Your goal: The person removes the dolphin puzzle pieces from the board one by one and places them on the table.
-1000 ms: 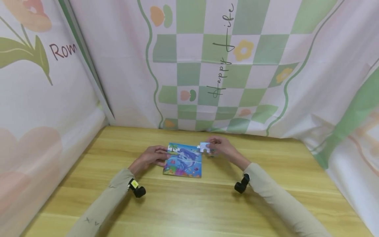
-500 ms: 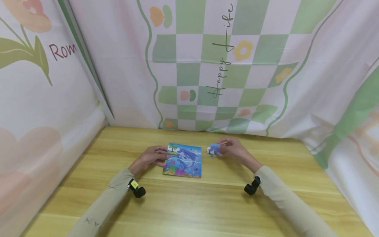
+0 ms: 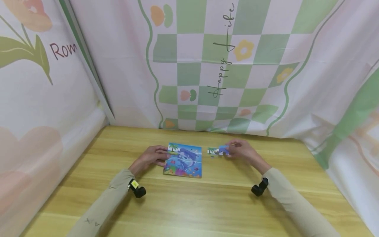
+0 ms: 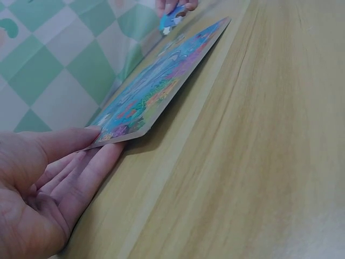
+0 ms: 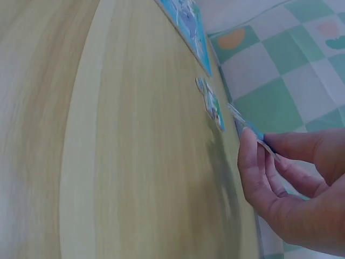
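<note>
At its left edge, a picture card (image 3: pixel 183 161) with dolphins, a palm tree and a coral seabed is pinched by my left hand (image 3: pixel 152 156). In the left wrist view the card (image 4: pixel 161 81) tilts up off the table, thumb on top and fingers beneath. My right hand (image 3: pixel 241 152) pinches a blue jigsaw piece (image 3: pixel 224 150) showing part of a dolphin. Just left of it, a palm-tree jigsaw piece (image 3: pixel 212 150) lies on the table, right of the card. The right wrist view shows the held piece (image 5: pixel 253 132) almost edge-on, raised above the table beside the lying piece (image 5: pixel 211 102).
The wooden table (image 3: pixel 183 207) reaches back to a green-and-white checked curtain (image 3: pixel 213 75). Printed cloth (image 3: pixel 38 108) hangs along the left side, and more white cloth (image 3: pixel 334 108) hangs on the right.
My right hand has moved right, away from the card, with the dolphin jigsaw piece. The palm-tree piece now shows on the table. My left hand and the card have stayed put.
</note>
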`<state>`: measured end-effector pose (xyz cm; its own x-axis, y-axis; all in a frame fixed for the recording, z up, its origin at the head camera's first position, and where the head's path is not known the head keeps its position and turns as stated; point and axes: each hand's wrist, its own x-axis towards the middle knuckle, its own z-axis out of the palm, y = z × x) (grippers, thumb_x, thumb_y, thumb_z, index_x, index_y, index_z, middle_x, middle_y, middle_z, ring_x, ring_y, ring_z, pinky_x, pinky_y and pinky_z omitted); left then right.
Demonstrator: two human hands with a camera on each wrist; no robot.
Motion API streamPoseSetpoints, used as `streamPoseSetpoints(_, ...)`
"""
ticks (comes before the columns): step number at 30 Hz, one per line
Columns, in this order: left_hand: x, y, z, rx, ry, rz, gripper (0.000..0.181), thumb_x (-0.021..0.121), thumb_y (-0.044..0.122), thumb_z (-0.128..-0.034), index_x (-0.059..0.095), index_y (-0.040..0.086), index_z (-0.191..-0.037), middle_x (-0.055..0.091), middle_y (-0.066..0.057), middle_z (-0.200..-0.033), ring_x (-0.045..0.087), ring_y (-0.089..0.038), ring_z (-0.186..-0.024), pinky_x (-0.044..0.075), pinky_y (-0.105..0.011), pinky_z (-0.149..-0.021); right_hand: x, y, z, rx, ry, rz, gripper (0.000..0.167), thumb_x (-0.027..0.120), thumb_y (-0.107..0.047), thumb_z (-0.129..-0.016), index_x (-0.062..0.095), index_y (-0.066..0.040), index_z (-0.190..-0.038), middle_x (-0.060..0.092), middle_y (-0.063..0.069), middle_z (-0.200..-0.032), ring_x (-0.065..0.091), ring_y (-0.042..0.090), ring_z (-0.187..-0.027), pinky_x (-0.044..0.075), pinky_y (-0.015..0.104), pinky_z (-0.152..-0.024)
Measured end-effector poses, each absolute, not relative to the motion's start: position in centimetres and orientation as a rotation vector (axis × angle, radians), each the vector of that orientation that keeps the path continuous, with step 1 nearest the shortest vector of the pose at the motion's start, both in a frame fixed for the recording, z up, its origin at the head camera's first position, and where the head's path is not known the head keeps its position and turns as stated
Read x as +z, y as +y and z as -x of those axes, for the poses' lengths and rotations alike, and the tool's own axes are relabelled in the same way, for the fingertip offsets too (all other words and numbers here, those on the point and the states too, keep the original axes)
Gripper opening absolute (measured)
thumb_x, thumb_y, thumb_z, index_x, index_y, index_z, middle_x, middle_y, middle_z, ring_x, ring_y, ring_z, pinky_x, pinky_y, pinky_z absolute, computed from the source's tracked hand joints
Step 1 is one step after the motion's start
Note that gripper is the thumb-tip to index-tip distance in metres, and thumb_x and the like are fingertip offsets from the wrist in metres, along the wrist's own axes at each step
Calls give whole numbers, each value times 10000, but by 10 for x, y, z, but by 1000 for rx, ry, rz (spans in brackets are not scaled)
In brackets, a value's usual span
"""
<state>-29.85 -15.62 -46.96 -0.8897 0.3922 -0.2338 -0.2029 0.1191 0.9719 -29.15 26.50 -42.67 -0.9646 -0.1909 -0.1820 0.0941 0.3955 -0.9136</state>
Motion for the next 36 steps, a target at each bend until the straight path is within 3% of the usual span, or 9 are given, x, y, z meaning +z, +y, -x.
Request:
streamPoseSetpoints(6,-469,-155,299,1814,1975,-175,513,689,40,-999,477,-95,-1447,674,-254,-1297,736,-156,-840,687,-299,-776,-428,273,291,-1601,2385,16,401,613,-40,-1032,512,167,-1361,681,232,-1139,712,164,-858,681,323,-842)
streamPoseSetpoints(14,-468,-155,299,1821,1959,-186,520,679,33,-1003,462,-100,-1457,671,-255,-1298,735,-154,-855,686,-296,-785,-432,273,290,-1559,2526,43,318,625,81,-976,538,220,-1248,671,358,-1096,709,145,-724,691,303,-704)
streamPoseSetpoints(22,-470,-154,299,1834,1945,-198,517,673,32,-1008,455,-108,-1456,678,-245,-1279,737,-156,-867,686,-303,-796,-438,271,291,-1330,2731,96,258,670,14,-974,601,159,-1176,686,302,-1066,675,186,-753,660,278,-642)
streamPoseSetpoints(29,-469,-155,297,1832,1951,-178,512,675,18,-1001,461,-116,-1447,690,-238,-1248,736,-151,-850,686,-294,-784,-441,274,295,-1053,2891,167,278,738,-101,-946,628,100,-1102,696,280,-1054,674,331,-907,627,371,-742)
streamPoseSetpoints(36,-470,-156,297,1820,1963,-192,525,679,29,-1001,455,-111,-1455,658,-271,-1305,744,-164,-844,688,-313,-794,-441,273,296,-1057,2871,179,270,735,-117,-956,626,89,-1092,688,280,-1080,662,383,-994,622,490,-874)
